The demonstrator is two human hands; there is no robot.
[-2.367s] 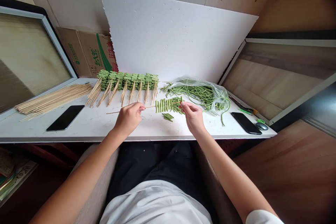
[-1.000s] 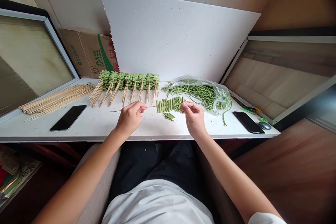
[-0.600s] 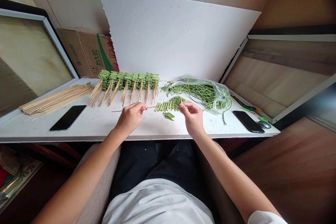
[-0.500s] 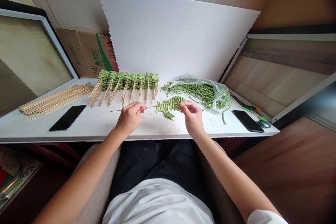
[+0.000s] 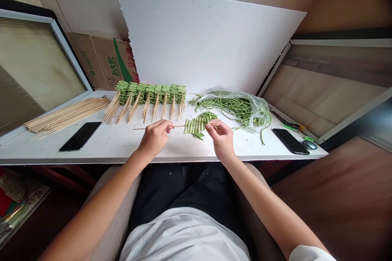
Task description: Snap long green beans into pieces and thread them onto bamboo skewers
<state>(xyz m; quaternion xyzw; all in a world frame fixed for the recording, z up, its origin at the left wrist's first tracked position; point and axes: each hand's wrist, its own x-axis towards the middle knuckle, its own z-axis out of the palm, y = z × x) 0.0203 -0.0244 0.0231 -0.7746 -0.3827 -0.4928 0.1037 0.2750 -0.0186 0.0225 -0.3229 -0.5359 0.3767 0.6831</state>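
My left hand (image 5: 155, 135) is closed round a thin bamboo skewer (image 5: 180, 126), whose bare end sticks out to the left of the fist. Short cut pieces of green bean (image 5: 194, 125) sit side by side across the skewer, between my two hands. At the right end of this row, my right hand (image 5: 223, 138) pinches a bean piece with thumb and fingers, partly hiding it. A small pile of cut bean pieces (image 5: 208, 115) lies on the white table (image 5: 122, 142) just behind and below the row.
Stacked bean skewers (image 5: 150, 94) stand along the back. Loose bamboo skewers (image 5: 67, 116) and a phone (image 5: 80, 136) lie at left. Long beans (image 5: 232, 106) in a clear plastic bag (image 5: 259, 108) are at right, near another phone (image 5: 290, 141) and a mouse-like object (image 5: 309, 145).
My right hand has shifted slightly left and down along the row of bean pieces. My left hand, with the skewer, has moved slightly right.
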